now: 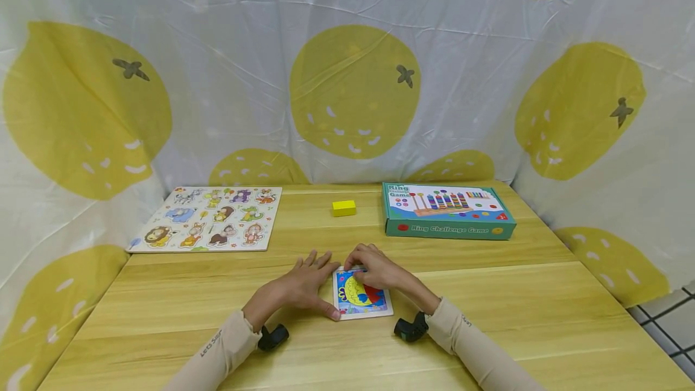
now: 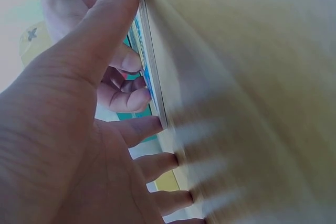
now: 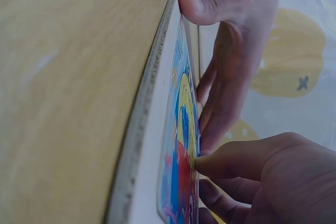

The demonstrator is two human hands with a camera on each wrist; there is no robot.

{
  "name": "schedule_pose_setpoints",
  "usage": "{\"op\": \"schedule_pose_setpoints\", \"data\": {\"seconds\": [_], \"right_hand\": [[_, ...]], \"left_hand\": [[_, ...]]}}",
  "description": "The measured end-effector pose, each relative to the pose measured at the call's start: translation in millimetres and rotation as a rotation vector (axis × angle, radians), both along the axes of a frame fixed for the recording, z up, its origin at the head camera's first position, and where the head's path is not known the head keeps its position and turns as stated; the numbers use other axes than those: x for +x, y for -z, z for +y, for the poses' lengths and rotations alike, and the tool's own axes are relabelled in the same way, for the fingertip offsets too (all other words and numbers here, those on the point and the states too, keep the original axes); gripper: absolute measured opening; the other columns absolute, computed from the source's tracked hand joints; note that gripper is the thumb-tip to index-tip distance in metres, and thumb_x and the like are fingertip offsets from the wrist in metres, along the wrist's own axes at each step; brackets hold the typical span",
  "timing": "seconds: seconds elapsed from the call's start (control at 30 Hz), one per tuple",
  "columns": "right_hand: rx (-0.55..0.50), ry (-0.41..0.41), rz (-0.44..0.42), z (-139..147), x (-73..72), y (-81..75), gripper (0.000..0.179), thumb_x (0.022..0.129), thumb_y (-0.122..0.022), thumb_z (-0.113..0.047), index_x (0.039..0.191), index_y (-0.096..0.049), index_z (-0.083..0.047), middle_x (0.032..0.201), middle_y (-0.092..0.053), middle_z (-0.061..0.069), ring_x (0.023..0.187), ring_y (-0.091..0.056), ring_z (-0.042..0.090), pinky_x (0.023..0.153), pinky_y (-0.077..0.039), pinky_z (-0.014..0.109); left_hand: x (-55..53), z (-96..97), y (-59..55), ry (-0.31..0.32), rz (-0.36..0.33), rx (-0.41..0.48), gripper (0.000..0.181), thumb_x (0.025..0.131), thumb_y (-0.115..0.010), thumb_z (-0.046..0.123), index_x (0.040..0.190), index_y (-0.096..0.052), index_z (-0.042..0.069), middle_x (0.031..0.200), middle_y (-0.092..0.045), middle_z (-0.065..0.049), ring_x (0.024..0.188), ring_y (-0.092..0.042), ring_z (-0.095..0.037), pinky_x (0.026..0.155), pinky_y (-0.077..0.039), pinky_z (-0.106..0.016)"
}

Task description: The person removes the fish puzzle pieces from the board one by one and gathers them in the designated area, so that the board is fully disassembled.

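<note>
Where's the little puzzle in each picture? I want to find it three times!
Head: the little puzzle is in the lower middle, seen from above.
Left wrist: the little puzzle is a thin slanted strip, upper part, left of centre.
Right wrist: the little puzzle slants through the middle, top to bottom.
Shared landmark: the left hand, its thumb touching the puzzle.

In the head view, the right hand (image 1: 374, 267) hides the one-o'clock corner of the picture board (image 1: 362, 303); the left sleeve (image 1: 219, 350) and right sleeve (image 1: 480, 349) are cut off at seven and five o'clock. The right wrist view crops the picture board at six.
</note>
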State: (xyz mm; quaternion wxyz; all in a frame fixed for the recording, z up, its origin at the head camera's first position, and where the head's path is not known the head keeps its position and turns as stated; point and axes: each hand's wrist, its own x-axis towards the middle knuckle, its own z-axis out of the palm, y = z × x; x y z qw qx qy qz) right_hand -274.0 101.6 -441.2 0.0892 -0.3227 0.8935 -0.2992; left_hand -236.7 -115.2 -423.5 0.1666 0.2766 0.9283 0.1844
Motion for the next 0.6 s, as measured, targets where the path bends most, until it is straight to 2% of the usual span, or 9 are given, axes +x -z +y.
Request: {"op": "schedule_pose_setpoints", "data": {"seconds": [0.4, 0.6], "right_hand": [[-0.017, -0.008, -0.015, 0.5, -1.9, 0.8, 0.015, 0.086, -0.061, -0.001, 0.091, -0.069, -0.013, 0.101, -0.055, 0.001, 0.095, -0.042, 0.019, 0.082, -0.037, 0.034], [-0.008, -0.026, -0.001, 1.2, -1.6, 0.8, 0.018, 0.086, -0.062, -0.002, 0.099, -0.069, -0.011, 0.104, -0.056, 0.002, 0.098, -0.044, 0.019, 0.085, -0.038, 0.035]], "left_hand": [[-3.0, -1.0, 2.1, -0.008, -0.005, 0.006, 0.102, 0.071, -0.074, 0.063, 0.15, -0.032, 0.013, 0.159, -0.015, -0.016, 0.144, -0.003, -0.045, 0.113, -0.006, -0.064], [-2.4, -1.2, 2.2, -0.007, -0.006, 0.011, 0.102, 0.071, -0.074, 0.063, 0.15, -0.033, 0.013, 0.159, -0.016, -0.016, 0.144, -0.004, -0.045, 0.113, -0.007, -0.064]]}}
